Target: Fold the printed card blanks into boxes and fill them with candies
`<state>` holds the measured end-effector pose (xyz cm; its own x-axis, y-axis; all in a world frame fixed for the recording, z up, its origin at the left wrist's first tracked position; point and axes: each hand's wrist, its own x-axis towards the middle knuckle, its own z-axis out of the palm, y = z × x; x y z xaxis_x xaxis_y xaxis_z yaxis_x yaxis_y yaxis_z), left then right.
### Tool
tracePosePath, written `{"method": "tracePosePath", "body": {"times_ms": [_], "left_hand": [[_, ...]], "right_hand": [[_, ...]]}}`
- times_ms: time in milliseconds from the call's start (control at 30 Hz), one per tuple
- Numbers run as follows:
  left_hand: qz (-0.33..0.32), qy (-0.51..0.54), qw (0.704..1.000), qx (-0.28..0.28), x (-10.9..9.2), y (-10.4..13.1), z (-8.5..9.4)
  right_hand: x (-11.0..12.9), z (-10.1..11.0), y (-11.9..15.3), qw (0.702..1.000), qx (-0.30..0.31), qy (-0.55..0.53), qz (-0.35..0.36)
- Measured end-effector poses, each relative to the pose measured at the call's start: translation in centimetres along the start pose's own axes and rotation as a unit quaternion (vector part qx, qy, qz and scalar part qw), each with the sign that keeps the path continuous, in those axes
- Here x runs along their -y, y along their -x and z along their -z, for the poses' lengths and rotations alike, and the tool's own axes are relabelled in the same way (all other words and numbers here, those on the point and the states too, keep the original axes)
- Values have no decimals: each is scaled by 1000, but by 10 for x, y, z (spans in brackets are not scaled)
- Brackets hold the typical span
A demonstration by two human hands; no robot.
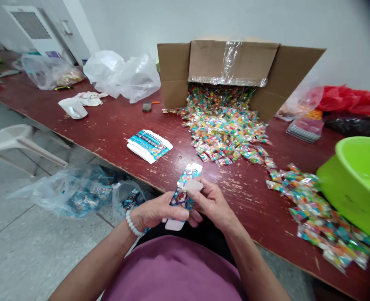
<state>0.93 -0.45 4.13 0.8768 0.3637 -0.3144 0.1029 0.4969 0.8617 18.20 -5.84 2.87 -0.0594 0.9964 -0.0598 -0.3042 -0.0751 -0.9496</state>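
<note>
A small blue printed carton [182, 198] with white flaps is held between both hands at the table's front edge. My left hand [160, 210] grips its lower left side, thumb across the front. At its upper right, my right hand [210, 200] is closed on a pale flap, with its lower fingers beside the carton. Flat blue and white cartons [150, 145] lie in a stack on the red table, up and left of the hands. Small wrapped candies [225, 133] spill from a large open cardboard box [232, 62] beyond the hands.
A green basin [332, 179] stands at the right beside more wrapped candies [323, 213]. White plastic bags [122, 75], a white scoop-like container [73, 108] and a small dark object [147, 106] are on the left. Below the table are bags of blue packets [87, 196] and a white stool [21, 140].
</note>
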Motion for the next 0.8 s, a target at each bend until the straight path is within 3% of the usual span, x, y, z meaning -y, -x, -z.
{"method": "tracePosePath", "body": {"times_ms": [67,167,300,467,567,700,800], "left_hand": [[15,55,998,37,4,1,-4],[-22,87,996,-20,14,-1,-11],[-80,8,992,-101,20,-5,-15],[-78,-64,977,-188,19,-8,-16],[-70,-54,973,-211,18,-10,-16],[-91,-109,966,-215,14,-11,-14],[-122,-101,959,-235,11,-8,-15]], "right_hand": [[2,-3,5,998,45,-23,-22],[3,-6,8,995,59,-62,-42],[5,-8,9,999,20,-45,-15],[2,-12,9,998,-11,-58,4],[-4,-11,9,998,-5,-64,-17],[-8,-3,6,996,-93,7,17],[-6,3,4,992,-116,35,39]]}}
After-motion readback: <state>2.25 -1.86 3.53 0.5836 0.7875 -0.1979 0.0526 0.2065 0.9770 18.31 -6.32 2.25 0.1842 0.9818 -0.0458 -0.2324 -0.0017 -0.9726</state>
